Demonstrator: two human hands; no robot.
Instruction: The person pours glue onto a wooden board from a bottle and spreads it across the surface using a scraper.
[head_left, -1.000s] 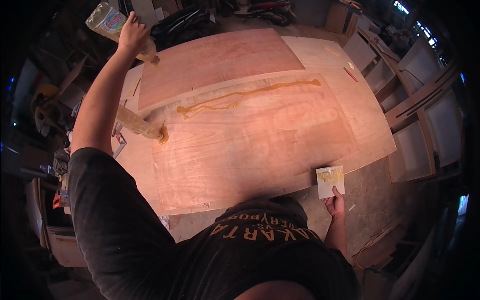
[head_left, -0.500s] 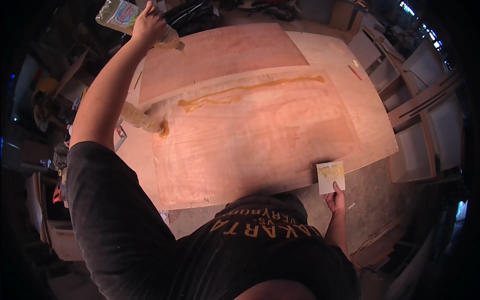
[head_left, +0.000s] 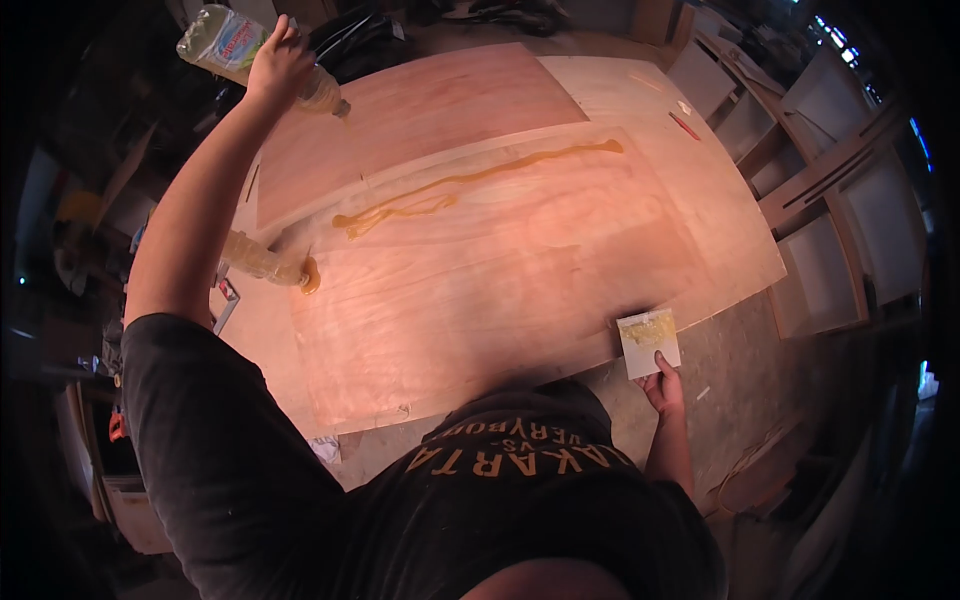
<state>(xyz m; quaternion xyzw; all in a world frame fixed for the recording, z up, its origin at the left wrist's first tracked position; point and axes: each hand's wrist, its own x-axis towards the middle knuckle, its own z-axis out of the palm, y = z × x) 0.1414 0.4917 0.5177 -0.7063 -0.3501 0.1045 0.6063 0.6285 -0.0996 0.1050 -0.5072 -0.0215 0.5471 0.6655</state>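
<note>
Left hand (head_left: pixel 280 68) clamped around bottle (head_left: pixel 222 42) — neck slanting down and rightward, above the panels (head_left: pixel 410 105); right hand (head_left: pixel 662 388) pinches white card (head_left: pixel 642 355).

A black short-sleeved shirt (head_left: pixel 530 525) bears gold capital lettering (head_left: pixel 500 463) across the chest.

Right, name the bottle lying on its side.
The bottle with its mouth at the small amber puddle; the other bottle is held up in the left hand.
</note>
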